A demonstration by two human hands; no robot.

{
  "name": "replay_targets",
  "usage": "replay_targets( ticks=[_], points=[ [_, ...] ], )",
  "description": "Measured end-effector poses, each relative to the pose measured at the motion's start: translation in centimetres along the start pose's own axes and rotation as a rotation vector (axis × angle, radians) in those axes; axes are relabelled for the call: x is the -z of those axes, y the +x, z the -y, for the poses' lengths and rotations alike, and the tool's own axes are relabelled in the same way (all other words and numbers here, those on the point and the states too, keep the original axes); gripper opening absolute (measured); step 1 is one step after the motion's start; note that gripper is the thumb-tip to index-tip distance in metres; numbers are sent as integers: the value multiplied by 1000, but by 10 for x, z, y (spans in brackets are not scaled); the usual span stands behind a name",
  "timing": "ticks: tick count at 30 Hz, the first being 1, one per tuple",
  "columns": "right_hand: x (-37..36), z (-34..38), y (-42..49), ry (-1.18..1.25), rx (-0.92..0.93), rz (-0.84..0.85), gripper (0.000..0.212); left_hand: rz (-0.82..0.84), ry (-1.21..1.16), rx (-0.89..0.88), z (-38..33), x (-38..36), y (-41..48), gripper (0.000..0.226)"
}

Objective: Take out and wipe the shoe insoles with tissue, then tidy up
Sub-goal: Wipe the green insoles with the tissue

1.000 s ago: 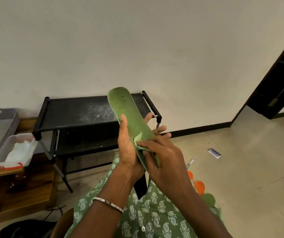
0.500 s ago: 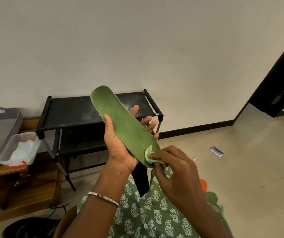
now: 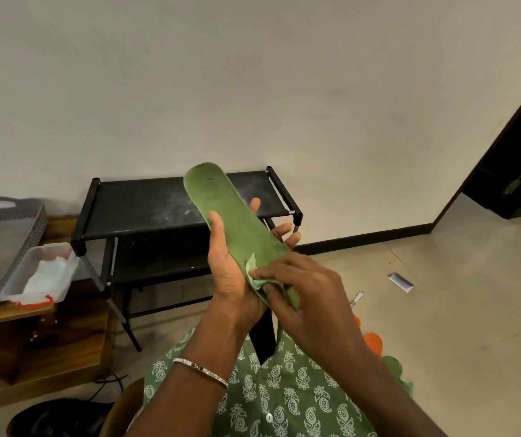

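Left hand (image 3: 234, 279) is gripping the long green foam insole (image 3: 234, 222), toe pointing up and away. Right hand (image 3: 303, 288) is pinching the pale green tissue wad (image 3: 253, 272) against its heel end, so the wipe probably runs toeward.

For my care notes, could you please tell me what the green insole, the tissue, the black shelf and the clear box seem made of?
The insole looks like matte, fabric-faced foam: fuzzy surface, rough edge. The tissue looks like soft crumpled paper. The shelf seems dark cloth stretched on black tubes, with white smears. The box is probably clear plastic: contents show through.
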State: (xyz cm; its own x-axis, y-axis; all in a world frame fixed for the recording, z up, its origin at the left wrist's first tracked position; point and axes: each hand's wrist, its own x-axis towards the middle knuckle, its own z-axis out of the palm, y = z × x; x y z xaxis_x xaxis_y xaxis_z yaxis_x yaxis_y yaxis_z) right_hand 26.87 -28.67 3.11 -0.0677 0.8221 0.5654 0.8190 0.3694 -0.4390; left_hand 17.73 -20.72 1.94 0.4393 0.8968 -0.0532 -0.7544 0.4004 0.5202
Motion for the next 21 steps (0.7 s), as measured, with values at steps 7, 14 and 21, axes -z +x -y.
replay_targets(
  ticks=[7, 14, 21],
  points=[
    [-1, -16, 39, -244, -23, -212, 21, 22, 158, 26, 13, -12, -5, 91],
    [10, 8, 21, -33, 20, -50, 23, 83, 227, 76, -6, 0, 6, 114],
    [11, -9, 73, -229, 68, -262, 19, 99, 283, 97, 15, -17, -9, 73]
  ],
)
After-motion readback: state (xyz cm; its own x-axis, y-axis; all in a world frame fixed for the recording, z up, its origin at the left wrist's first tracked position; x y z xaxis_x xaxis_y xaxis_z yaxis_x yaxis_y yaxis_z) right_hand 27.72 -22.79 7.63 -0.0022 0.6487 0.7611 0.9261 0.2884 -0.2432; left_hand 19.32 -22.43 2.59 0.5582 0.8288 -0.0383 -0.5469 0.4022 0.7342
